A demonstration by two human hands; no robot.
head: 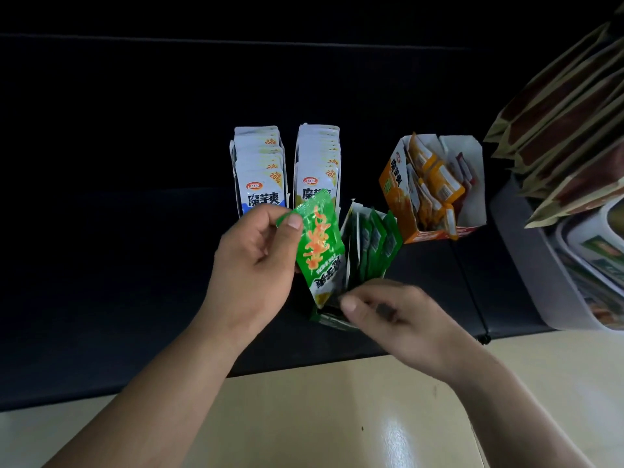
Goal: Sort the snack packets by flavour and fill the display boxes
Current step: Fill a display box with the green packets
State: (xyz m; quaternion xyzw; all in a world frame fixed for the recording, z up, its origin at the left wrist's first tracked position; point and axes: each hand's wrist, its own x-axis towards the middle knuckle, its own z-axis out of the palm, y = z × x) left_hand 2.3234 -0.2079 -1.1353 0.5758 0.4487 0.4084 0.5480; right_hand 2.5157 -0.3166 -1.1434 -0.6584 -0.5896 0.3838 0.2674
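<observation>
My left hand [251, 265] pinches a green snack packet [319, 244] with orange lettering, held upright just left of the green display box [366, 251]. That box holds several green packets standing on edge. My right hand [401, 315] grips the near end of the green box, its thumb on the box's dark front edge; the hand is blurred. Behind stand two white display boxes [260, 170] [317, 160], each packed with white packets. An orange display box [435, 187] at the right holds several orange packets lying loosely.
Everything sits on a dark counter [135, 265] with a pale floor in front. A grey tray [526, 258] with packaged goods and a stack of brown bags [567, 109] crowds the right edge.
</observation>
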